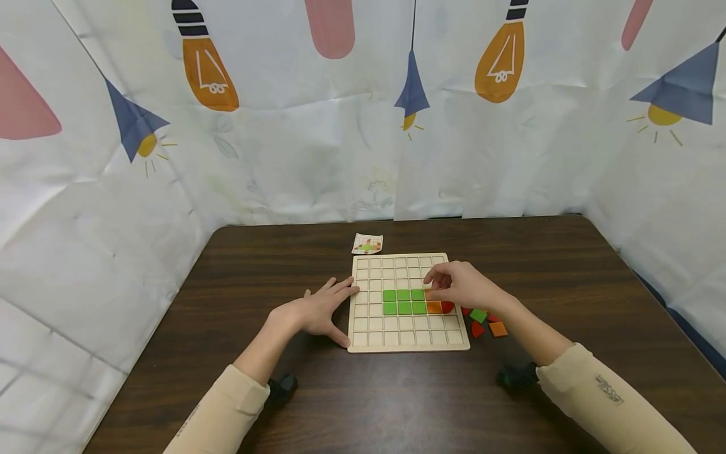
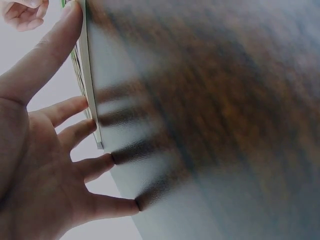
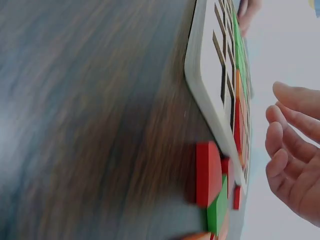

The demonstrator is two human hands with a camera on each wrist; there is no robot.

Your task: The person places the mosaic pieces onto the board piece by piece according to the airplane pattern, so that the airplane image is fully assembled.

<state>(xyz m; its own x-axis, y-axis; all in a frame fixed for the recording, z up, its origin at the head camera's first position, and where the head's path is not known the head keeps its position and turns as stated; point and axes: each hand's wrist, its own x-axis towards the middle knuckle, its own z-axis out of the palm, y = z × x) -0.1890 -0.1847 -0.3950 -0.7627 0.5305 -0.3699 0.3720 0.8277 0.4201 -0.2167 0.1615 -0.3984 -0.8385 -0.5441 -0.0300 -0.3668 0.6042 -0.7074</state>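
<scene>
A pale wooden grid board [image 1: 374,325] lies on the table, with two rows of green square tiles [image 1: 404,301] in its cells. To their right sit orange tiles [image 1: 433,307] and a red piece [image 1: 447,307] with a curved edge. My left hand [image 1: 314,312] has its fingers spread, with thumb and fingertips touching the board's left edge. Over the right side of the board is my right hand [image 1: 462,285], its fingers loosely bent beside an orange tile. In the right wrist view, nothing shows between the thumb and fingers of that hand [image 3: 300,155].
Several loose pieces lie right of the board, among them a green tile [image 1: 479,316], an orange tile [image 1: 498,329] and a red piece [image 1: 477,329]. A small card [image 1: 367,244] with a coloured grid pattern lies behind the board. A printed curtain [image 1: 317,157] hangs behind the table.
</scene>
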